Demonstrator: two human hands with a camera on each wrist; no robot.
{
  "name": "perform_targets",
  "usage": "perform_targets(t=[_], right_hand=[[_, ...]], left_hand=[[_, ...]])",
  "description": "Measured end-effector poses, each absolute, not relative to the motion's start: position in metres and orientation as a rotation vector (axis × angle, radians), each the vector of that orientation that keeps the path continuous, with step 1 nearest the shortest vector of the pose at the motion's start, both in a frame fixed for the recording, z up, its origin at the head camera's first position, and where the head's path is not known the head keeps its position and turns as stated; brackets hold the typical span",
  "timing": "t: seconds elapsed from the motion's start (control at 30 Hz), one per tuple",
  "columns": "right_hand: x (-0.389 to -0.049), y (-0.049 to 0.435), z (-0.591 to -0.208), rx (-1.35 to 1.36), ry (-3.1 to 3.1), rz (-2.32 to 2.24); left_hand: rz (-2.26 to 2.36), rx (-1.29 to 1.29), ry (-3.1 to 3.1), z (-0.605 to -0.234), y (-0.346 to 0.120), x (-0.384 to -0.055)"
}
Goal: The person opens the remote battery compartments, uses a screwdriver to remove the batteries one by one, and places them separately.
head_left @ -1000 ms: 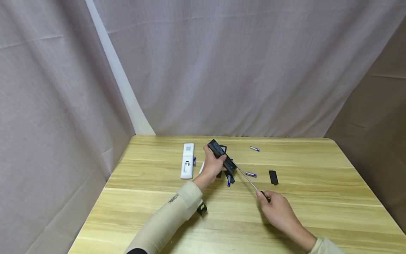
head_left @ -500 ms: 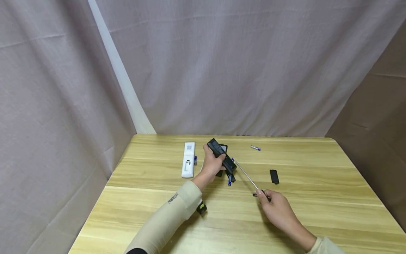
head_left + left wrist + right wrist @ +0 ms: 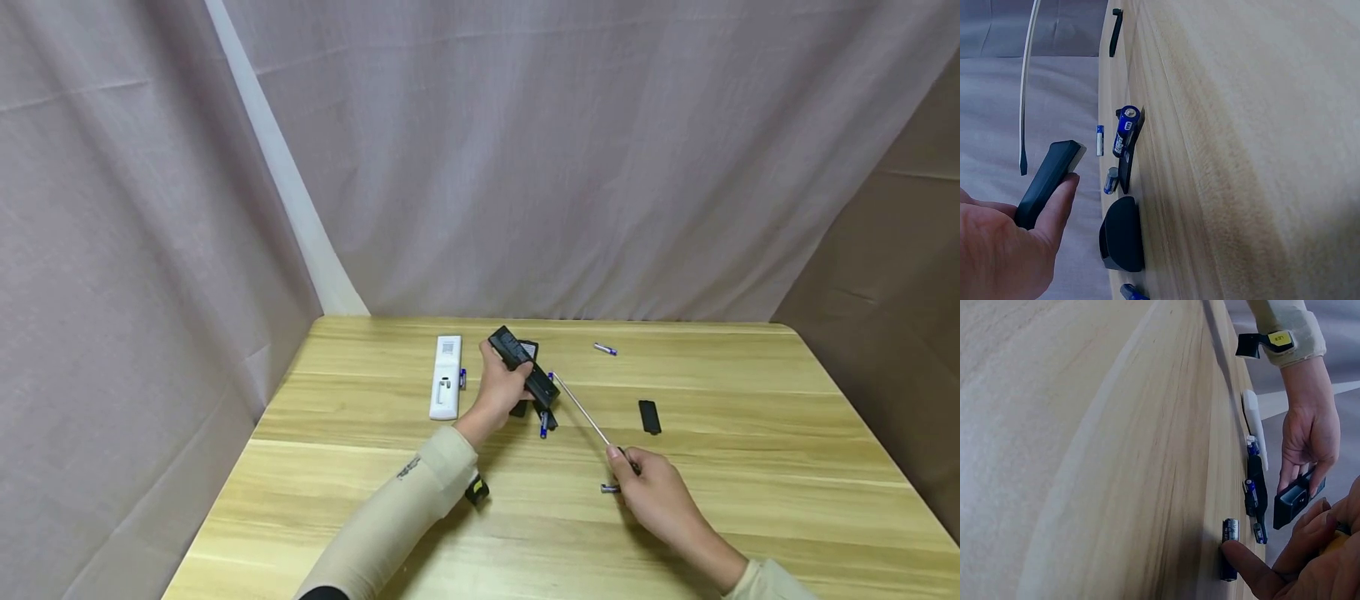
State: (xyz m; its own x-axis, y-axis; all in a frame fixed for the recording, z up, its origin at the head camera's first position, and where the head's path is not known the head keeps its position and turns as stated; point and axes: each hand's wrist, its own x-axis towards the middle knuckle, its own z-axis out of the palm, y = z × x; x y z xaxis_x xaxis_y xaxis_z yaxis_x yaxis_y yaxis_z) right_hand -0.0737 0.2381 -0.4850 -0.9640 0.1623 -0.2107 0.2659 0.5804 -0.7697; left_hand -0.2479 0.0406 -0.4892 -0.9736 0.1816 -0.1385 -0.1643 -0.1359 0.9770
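My left hand [image 3: 501, 392] grips a black remote control [image 3: 507, 346] above the table, its back with the battery compartment facing up in the head view. In my right hand [image 3: 652, 492] is a screwdriver [image 3: 581, 408], its long metal shaft pointing up and left past the remote's near end. The left wrist view has the flat tip of the screwdriver [image 3: 1023, 165] apart from the remote [image 3: 1050, 178]. Beneath the right hand lies a blue AAA-type battery [image 3: 610, 488]; a finger overlaps this battery [image 3: 1230, 547] in the right wrist view.
A white remote [image 3: 446, 379] lies at left, with a battery [image 3: 462, 379] beside it. Another black remote [image 3: 529, 350] lies under the left hand. More batteries lie at the back [image 3: 605, 348] and centre [image 3: 544, 425]. A black battery cover [image 3: 649, 417] is at right.
One battery has rolled from beside the screwdriver shaft toward the near edge, to beneath my right hand. The screwdriver tip has come slightly away from the held remote. The left hand barely moved.
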Motion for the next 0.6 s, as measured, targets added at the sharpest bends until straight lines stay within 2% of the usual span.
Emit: perform_targets(t=[0.6], right_hand=[[-0.0764, 0.2396, -0.4823, 0.372, 2.73, -1.314]], left_hand=[[2.073, 0.116, 1.981, -0.4939, 0.0476, -0.2476]])
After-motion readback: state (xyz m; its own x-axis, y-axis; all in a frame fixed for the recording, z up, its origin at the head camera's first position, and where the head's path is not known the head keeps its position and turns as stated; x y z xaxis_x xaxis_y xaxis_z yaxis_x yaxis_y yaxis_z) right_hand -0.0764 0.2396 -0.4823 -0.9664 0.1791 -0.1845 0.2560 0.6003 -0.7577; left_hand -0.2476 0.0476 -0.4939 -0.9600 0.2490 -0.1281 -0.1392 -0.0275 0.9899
